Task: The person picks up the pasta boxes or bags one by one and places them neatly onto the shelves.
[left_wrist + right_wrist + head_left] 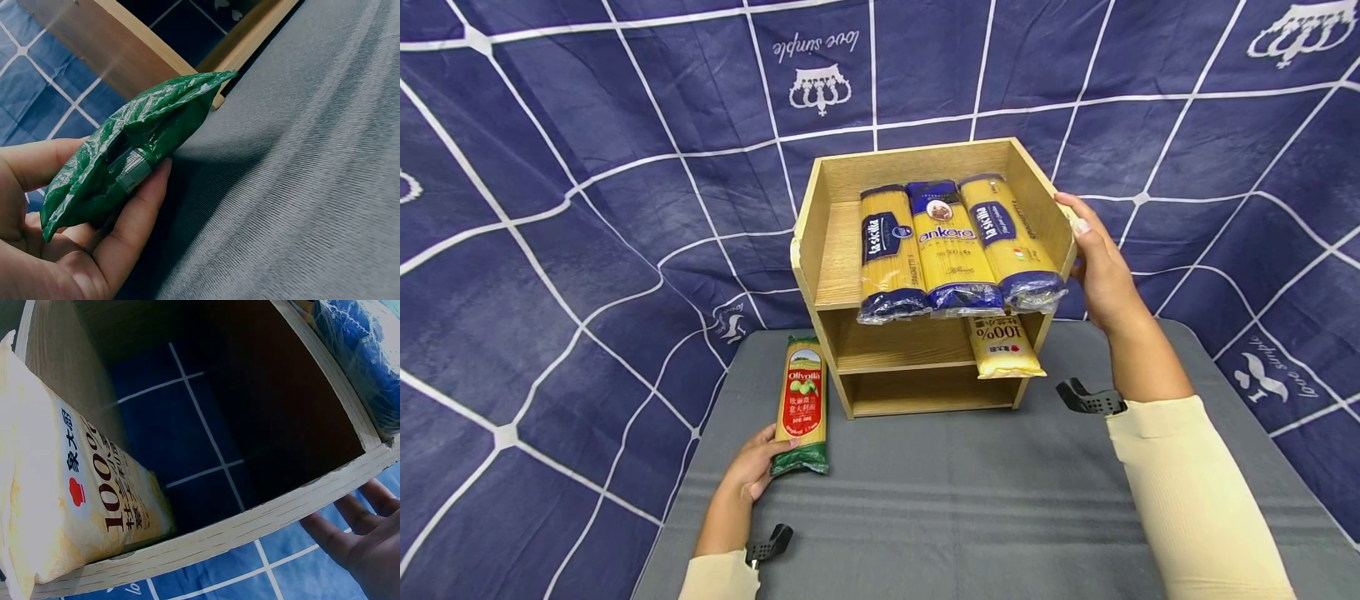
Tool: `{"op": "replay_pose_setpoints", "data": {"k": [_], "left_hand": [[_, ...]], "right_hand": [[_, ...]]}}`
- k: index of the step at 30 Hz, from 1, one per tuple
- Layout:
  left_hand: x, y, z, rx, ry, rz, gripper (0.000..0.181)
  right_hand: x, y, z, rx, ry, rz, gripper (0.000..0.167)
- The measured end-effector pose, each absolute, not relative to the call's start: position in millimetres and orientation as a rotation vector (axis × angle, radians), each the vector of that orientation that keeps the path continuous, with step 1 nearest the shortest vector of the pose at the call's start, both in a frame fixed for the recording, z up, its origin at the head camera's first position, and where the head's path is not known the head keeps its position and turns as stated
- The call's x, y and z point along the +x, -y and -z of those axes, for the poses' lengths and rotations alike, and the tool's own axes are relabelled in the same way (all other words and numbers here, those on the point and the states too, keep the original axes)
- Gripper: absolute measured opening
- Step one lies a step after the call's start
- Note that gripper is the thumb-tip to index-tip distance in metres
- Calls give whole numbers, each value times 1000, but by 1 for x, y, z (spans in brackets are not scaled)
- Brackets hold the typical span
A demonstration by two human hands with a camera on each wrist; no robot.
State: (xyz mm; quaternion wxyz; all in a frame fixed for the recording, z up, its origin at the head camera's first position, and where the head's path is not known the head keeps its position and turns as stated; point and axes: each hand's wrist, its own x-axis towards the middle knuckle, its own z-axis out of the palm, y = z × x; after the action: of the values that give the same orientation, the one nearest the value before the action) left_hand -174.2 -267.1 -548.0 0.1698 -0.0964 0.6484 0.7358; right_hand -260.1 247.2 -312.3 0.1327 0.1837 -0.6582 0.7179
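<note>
My left hand (756,463) grips the green lower end of a packet of spaghetti (803,400) with a red label, left of a small wooden shelf (835,258). In the left wrist view the green packet end (144,137) sits between thumb and fingers, over the grey cloth. My right hand (1102,271) holds the shelf's right side panel near its upper front corner. The right wrist view shows several fingers (331,537) of that hand against the panel's outer face.
On the top shelf lie three spaghetti packets, left (891,250), middle (953,246) and right (1011,237), their ends overhanging the front. A yellow packet (1003,346) juts from the middle level's right side. Grey cloth (955,492) covers the table; blue checked fabric (715,100) hangs around.
</note>
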Motion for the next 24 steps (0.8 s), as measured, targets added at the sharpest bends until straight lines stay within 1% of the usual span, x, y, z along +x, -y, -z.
{"op": "replay_pose_setpoints", "data": {"k": [5, 18, 24], "left_hand": [[-164, 268, 547, -254, -1841, -2096, 52], [-136, 270, 536, -215, -1851, -2115, 54], [-121, 270, 536, -119, -1829, -2130, 54]], "right_hand": [[-260, -248, 312, 531, 1913, -2082, 46], [-261, -248, 312, 544, 1925, -2080, 46], [-260, -249, 311, 556, 1918, -2087, 47]]}}
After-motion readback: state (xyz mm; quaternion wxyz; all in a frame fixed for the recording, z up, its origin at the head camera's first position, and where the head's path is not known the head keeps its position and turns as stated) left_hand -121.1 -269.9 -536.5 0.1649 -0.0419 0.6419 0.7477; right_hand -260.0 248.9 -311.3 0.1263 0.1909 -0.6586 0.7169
